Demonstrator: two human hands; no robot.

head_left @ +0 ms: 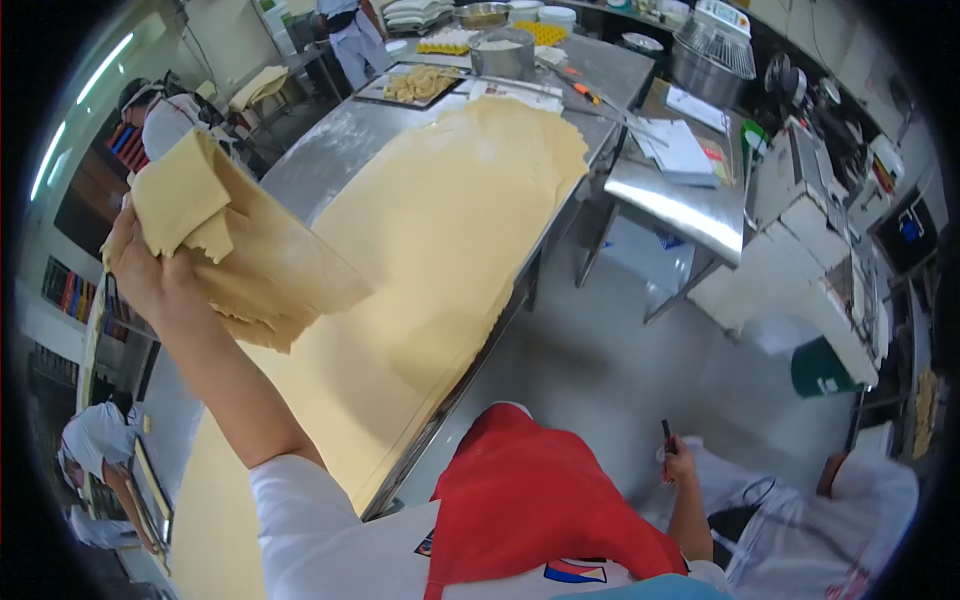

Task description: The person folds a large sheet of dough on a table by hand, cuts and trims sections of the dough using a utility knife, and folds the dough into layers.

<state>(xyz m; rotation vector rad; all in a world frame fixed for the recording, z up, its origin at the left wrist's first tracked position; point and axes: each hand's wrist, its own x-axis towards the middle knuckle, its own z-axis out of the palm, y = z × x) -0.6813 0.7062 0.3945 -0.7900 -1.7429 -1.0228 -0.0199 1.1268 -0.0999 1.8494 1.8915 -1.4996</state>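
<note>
My left hand [145,270] is raised at the left with its fingers wrapped round a folded piece of dough sheet [270,260], which hangs down over the table. Beneath it a large, flat dough sheet [430,230] covers much of the long metal table [330,130], reaching the near edge. My right hand [680,462] is low at the right, beside the red apron and away from the dough. It is closed round a thin, dark tool [667,432]; what kind of tool is unclear.
A tray of dough pieces [418,85], a metal pot [503,55] and tools stand at the table's far end. A steel side table [680,200] holds papers. A person in white [850,520] is close at the right; others are at the left and back.
</note>
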